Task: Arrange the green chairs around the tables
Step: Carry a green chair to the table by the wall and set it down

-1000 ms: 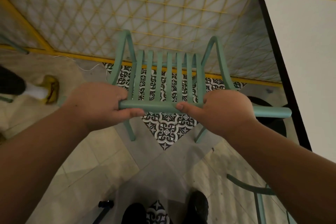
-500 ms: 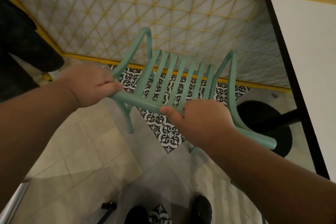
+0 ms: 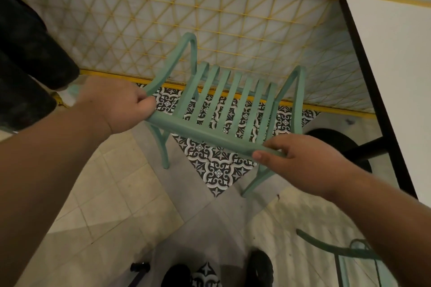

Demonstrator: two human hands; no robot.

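In the head view, the green chair [image 3: 210, 134] stands in the middle of the frame on a patch of black-and-white patterned tile [image 3: 218, 166], in front of a yellow lattice wall [image 3: 210, 18]. Its top rail [image 3: 177, 124] slants from centre left down to centre right. The left hand [image 3: 116, 102] is clenched round the rail's left end, where the armrest curves in. The right hand [image 3: 300, 161] holds the rail's right end more loosely, fingers [image 3: 277, 144] curled over the top and thumb [image 3: 258, 155] pressed on the near side. A white table [image 3: 396, 77] with a black edge fills the right of the frame, just beside the chair. Another green chair [image 3: 326, 248] shows in part at lower right, and dark shoes [image 3: 258, 265] at the bottom.
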